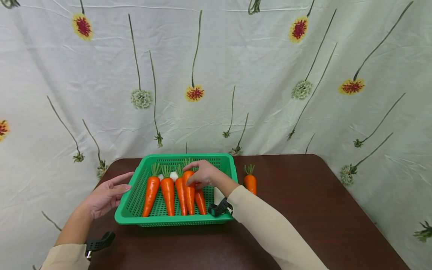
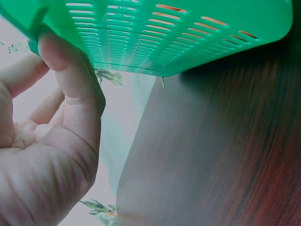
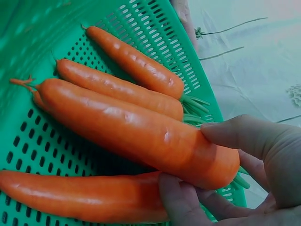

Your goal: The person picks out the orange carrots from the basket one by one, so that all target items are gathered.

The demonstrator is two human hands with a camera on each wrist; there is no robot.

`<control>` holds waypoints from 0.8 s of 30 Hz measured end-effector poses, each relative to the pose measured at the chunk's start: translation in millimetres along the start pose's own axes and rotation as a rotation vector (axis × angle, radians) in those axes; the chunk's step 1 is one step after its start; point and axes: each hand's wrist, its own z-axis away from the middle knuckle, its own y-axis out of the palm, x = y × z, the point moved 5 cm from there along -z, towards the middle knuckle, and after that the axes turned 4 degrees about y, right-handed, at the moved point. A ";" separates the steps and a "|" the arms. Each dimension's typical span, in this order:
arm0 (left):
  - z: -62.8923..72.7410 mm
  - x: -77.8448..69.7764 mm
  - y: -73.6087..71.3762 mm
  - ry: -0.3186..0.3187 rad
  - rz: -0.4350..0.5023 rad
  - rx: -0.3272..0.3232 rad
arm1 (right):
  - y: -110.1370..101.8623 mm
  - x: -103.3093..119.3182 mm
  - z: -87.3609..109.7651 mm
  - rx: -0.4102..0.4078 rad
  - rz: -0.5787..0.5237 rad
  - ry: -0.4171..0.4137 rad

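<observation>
A green plastic basket [image 1: 216, 219] with slotted walls stands on the table and holds several orange carrots [image 1: 151, 195] with green stem stubs. At its left end, my left hand [image 1: 106, 197] has thumb and fingers at the rim; in the left wrist view the thumb tip [image 2: 52, 52] bends against that rim. Inside the basket, my right hand [image 1: 203, 174] grips a carrot [image 3: 127, 127] near its leafy crown, thumb on one side and fingers on the other. This carrot lies over its neighbours, and another carrot [image 3: 84, 195] is beside the fingertips.
One more carrot [image 1: 250, 183] lies on the dark wooden table [image 1: 303, 210] right of the basket, partly covered by the right sleeve. White objects [image 1: 218, 195] show in the basket, their kind unclear. A flower-printed cloth [image 1: 216, 75] hangs behind the table.
</observation>
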 end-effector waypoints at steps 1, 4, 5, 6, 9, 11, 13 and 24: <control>-0.1 0.1 -0.2 -0.001 -0.003 -0.001 | -0.1 -0.3 0.2 0.002 -0.009 0.001; -0.5 0.6 -0.5 -0.005 -0.008 -0.004 | -1.1 -1.1 0.9 0.006 -0.033 0.000; -0.6 0.7 -0.6 -0.006 -0.009 -0.003 | -1.6 -1.5 0.8 0.007 -0.040 -0.001; -0.7 0.9 -0.6 -0.007 -0.011 -0.005 | -2.1 -1.9 0.5 0.009 -0.048 -0.001; -0.7 0.9 -0.4 -0.010 -0.010 -0.005 | -3.2 -2.6 0.3 0.017 -0.064 -0.004; -0.5 0.7 -0.3 -0.009 -0.011 -0.005 | -3.8 -2.6 0.5 0.025 -0.075 -0.005; -0.4 0.3 -0.3 -0.006 -0.004 -0.002 | -4.7 -2.1 1.3 0.033 -0.091 -0.010; 0.5 -0.5 -0.6 -0.001 0.008 0.003 | -13.6 1.2 9.7 0.069 -0.154 -0.048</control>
